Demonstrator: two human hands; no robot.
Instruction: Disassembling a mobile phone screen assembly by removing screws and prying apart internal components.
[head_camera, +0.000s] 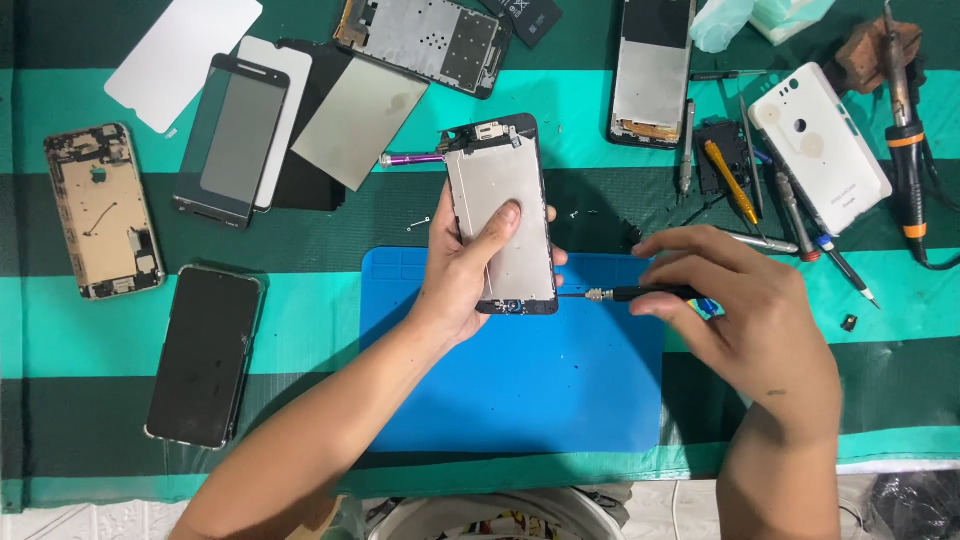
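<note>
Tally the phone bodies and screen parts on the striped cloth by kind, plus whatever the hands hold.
Screen assembly with bare metal back, in left hand: 1
Black-handled precision screwdriver, in right hand: 1
Opened phone frames: 3
Dark-screened phones lying flat: 2
White phone back cover: 1
Total: 8

A green-and-teal striped cloth (60, 340) bears a blue mat (520, 390), phone bodies, screen panels and tools.
</note>
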